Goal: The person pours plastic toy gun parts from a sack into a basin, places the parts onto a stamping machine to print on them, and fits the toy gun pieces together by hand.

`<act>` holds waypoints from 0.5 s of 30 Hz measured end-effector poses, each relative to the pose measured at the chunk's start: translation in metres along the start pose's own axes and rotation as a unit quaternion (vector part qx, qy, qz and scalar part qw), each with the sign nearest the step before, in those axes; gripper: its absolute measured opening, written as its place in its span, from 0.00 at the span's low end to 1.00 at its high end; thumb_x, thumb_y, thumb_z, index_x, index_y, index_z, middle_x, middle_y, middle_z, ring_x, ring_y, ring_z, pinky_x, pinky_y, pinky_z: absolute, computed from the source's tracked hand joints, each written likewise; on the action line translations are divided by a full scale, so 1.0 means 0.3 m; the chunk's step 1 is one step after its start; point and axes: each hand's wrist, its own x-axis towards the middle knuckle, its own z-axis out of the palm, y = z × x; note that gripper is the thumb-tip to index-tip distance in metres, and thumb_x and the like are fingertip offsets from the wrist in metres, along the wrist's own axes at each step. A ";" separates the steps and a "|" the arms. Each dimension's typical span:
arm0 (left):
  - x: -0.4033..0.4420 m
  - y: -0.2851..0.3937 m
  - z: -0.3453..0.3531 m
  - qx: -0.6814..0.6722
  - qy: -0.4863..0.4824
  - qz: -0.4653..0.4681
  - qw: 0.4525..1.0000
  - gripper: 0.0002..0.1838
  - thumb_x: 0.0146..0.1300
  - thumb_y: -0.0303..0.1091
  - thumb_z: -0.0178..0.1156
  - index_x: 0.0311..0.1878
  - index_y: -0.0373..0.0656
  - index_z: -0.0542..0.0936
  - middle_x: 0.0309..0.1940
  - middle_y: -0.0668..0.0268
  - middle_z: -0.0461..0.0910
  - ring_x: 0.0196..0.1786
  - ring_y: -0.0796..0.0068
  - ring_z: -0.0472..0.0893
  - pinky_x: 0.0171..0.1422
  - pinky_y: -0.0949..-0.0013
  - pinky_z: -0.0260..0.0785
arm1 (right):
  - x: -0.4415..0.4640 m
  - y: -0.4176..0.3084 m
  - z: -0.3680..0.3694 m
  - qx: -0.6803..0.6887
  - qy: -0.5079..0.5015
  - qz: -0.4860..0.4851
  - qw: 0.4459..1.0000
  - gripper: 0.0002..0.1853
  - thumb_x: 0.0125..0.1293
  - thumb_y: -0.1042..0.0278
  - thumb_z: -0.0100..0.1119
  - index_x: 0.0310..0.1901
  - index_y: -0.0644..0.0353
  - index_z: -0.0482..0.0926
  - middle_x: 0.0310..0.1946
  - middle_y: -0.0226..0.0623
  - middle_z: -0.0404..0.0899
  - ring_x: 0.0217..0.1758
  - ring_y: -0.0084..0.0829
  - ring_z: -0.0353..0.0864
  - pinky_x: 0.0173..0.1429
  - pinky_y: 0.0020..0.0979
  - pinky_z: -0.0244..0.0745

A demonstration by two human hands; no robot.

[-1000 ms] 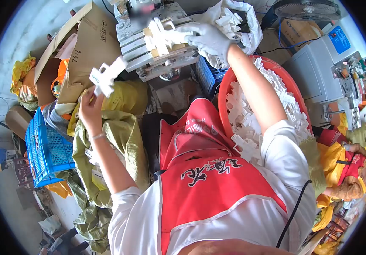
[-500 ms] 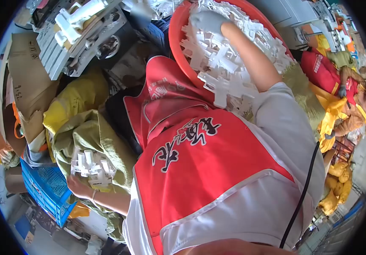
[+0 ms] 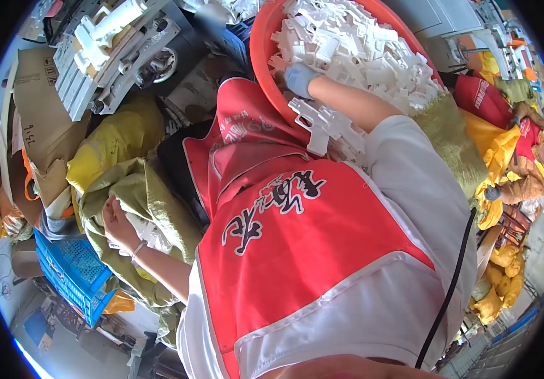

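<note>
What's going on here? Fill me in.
A person in a red apron works among white plastic parts. The gloved right hand is at the heap in the red tub; the bare left hand is at the mouth of a green woven sack holding more. Whether either hand grips a part is unclear. One part sits on the slatted fixture.

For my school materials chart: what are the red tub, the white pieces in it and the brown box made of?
The red tub is probably smooth plastic: even colour, rounded rim. The white pieces look like hard, smooth moulded plastic, with crisp, repeated shapes. The brown box seems matte cardboard, with stiff panels and dark markings.
</note>
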 end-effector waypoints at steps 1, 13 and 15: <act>-0.001 0.013 0.017 -0.025 -0.005 0.007 1.000 0.13 0.65 0.34 0.55 0.47 0.35 0.78 0.41 0.62 0.82 0.42 0.77 0.79 0.48 0.74 0.71 | -0.003 0.012 0.000 0.016 -0.006 0.011 1.000 0.15 0.60 0.68 0.50 0.49 0.51 0.76 0.40 0.35 0.80 0.47 0.38 0.80 0.45 0.36 0.75; 0.056 0.075 0.104 -0.144 -0.017 0.041 0.989 0.10 0.65 0.31 0.55 0.42 0.34 0.80 0.36 0.63 0.83 0.40 0.78 0.80 0.48 0.75 0.72 | -0.257 0.353 0.115 0.431 0.270 0.138 0.850 0.26 0.52 0.61 0.60 0.54 0.57 0.71 0.51 0.47 0.74 0.53 0.44 0.74 0.57 0.36 0.69; 0.059 0.172 0.105 -0.101 -0.007 0.062 0.993 0.10 0.64 0.31 0.56 0.41 0.34 0.80 0.35 0.63 0.83 0.38 0.79 0.80 0.46 0.75 0.72 | -0.321 0.394 0.133 0.438 0.212 0.181 0.855 0.21 0.51 0.62 0.60 0.48 0.58 0.76 0.47 0.48 0.77 0.50 0.45 0.75 0.56 0.38 0.69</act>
